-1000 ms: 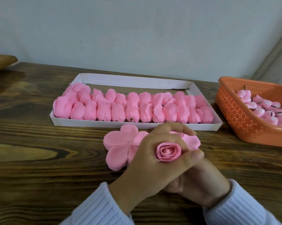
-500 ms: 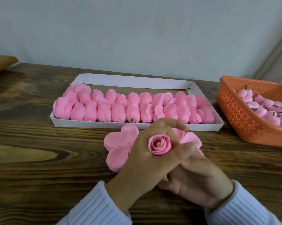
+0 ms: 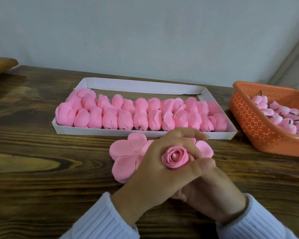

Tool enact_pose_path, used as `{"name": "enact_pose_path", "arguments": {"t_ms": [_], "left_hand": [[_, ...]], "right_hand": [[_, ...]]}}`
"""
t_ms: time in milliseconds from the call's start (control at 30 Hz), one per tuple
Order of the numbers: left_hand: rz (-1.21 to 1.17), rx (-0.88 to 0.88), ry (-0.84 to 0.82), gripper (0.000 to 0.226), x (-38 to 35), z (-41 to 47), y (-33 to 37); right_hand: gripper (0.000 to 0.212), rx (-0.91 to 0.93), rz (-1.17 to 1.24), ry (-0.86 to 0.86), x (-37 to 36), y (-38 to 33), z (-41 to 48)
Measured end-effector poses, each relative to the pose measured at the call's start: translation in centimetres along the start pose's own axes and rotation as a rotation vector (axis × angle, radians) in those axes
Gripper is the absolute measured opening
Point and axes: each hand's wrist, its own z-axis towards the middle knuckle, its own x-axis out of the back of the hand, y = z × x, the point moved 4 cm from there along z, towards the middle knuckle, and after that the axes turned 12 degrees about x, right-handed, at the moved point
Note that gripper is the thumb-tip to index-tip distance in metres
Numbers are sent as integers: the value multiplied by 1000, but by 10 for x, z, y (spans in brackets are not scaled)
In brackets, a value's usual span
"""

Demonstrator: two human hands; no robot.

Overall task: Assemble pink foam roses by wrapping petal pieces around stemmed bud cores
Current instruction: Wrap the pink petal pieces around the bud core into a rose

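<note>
One pink foam rose (image 3: 175,156) w/ a tightly coiled centre sits upright in the ring of the left hand (image 3: 162,171). Thumb and curled fingers close round its outer petals and the index finger is lifted clear. It is held over the dark wooden table (image 3: 42,178), on the near side of the tray.

Risk, as I judge it: foam petals are springy, so if that ring slackens the wrap could unwind — and too hard a squeeze could crease the coil.

The right hand (image 3: 210,199) lies under the left, mostly covered. Its fingers look bent, but I cannot tell whether it grips the stem or anything else. The stem itself is hidden.

Just behind the hands lies a flat pink five-petal foam piece (image 3: 126,152), part-covered by the left hand, so a careless wrist could drag it.

Beyond, a white cardboard tray (image 3: 145,86) holds rows of finished pink roses (image 3: 128,114) — exact no. hard to count. At right, an orange perforated plastic basket (image 3: 259,128) of stemmed pink bud cores (image 3: 283,118) is cut off by the frame edge.
</note>
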Motion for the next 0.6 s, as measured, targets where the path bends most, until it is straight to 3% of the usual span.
{"name": "enact_pose_path", "arguments": {"t_ms": [100, 233, 400, 500, 600], "left_hand": [[1, 24, 16, 20, 1, -1, 2], [-58, 9, 78, 18, 5, 0, 2], [-10, 8, 24, 16, 1, -1, 1], [-8, 46, 77, 14, 6, -1, 1], [37, -13, 66, 11, 4, -1, 2]], "right_hand": [[48, 53, 33, -53, -6, 0, 1], [52, 67, 172, -62, -5, -2, 0], [36, 34, 68, -28, -4, 2, 0], [54, 87, 159, -73, -8, -3, 1], [52, 131, 144, -87, -5, -4, 0]]}}
